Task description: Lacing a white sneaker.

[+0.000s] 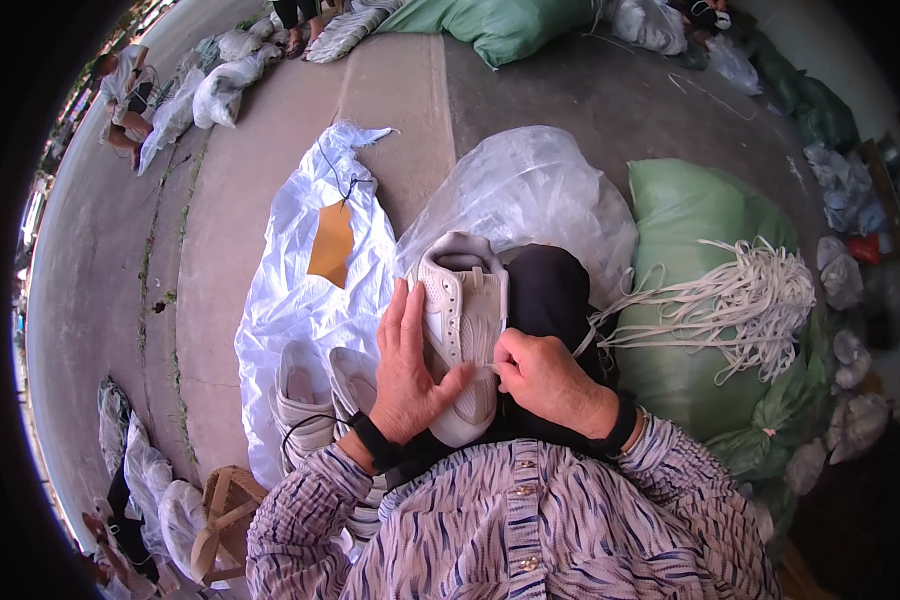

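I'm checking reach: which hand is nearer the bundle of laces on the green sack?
Right. The right hand is left of the lace bundle, by the shoe; the left hand lies farther left, on the shoe.

Soft, even daylight — edges bowed, corners dark.
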